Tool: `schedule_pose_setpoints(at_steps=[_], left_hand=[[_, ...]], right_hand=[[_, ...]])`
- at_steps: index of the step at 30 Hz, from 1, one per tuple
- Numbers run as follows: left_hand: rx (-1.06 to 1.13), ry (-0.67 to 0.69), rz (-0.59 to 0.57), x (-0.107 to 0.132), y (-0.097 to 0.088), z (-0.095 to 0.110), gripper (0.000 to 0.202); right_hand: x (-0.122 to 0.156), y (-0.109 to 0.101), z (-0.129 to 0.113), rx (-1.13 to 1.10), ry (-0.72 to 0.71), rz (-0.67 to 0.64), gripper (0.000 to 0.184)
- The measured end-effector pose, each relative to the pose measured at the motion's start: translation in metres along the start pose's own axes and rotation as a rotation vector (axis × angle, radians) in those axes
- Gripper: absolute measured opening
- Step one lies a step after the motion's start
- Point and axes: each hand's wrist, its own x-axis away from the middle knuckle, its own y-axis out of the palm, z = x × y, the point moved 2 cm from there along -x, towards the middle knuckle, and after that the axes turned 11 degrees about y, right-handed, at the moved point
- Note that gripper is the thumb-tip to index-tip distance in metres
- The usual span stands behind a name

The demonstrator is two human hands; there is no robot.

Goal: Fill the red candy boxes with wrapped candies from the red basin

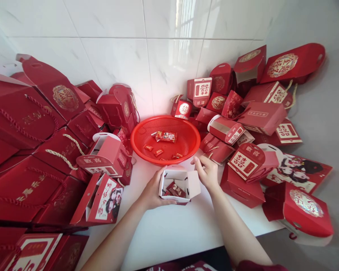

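My left hand [154, 190] is wrapped round the left side of a small gift box [175, 180], red outside and white inside, tilted with its top open towards me. Red-wrapped sweets [175, 189] lie at the bottom of the box. To the right of its folded-out flap [196, 182], my right hand [206, 171] is closed, thumb and finger together. Whatever they may pinch is hidden. Just beyond the box stands a red plastic basket [165, 161] with several wrapped sweets [166, 136] inside.
Large red gift bags with rope handles [28, 116] crowd the left side. More red gift boxes [260, 116] are heaped on the right, some near the edge of the white table [172, 233]. A white tiled wall [115, 60] rises behind the basket.
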Motion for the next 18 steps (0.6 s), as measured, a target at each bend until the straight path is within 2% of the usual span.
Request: schedule_pose_setpoints(at_steps=[2,4,6,9,12,15,18], left_hand=[[0.056,0.006,0.003,-0.002,0.0,-0.002,0.12],[0.083,0.01,0.004,-0.002,-0.001,-0.003,0.12],[0.105,-0.002,-0.003,-0.003,0.0,-0.004,0.123],[0.131,-0.028,-0.005,-0.003,0.002,-0.006,0.125],[0.141,-0.031,0.013,-0.003,0.004,-0.007,0.124],[0.162,-0.017,0.015,-0.004,0.004,-0.007,0.118],[0.195,-0.014,-0.002,-0.006,0.004,-0.003,0.113]], right_hand=[[-0.008,-0.001,-0.008,-0.08,0.072,0.084,0.04],[-0.023,-0.002,-0.023,-0.178,0.083,0.099,0.034],[-0.044,0.0,-0.044,-0.225,0.034,-0.002,0.031],[-0.086,0.014,-0.074,-0.07,-0.056,-0.248,0.028],[-0.129,0.046,-0.091,0.282,-0.137,-0.478,0.026],[-0.162,0.091,-0.093,0.407,-0.115,-0.629,0.02],[-0.18,0.128,-0.086,0.513,-0.03,-0.721,0.02]])
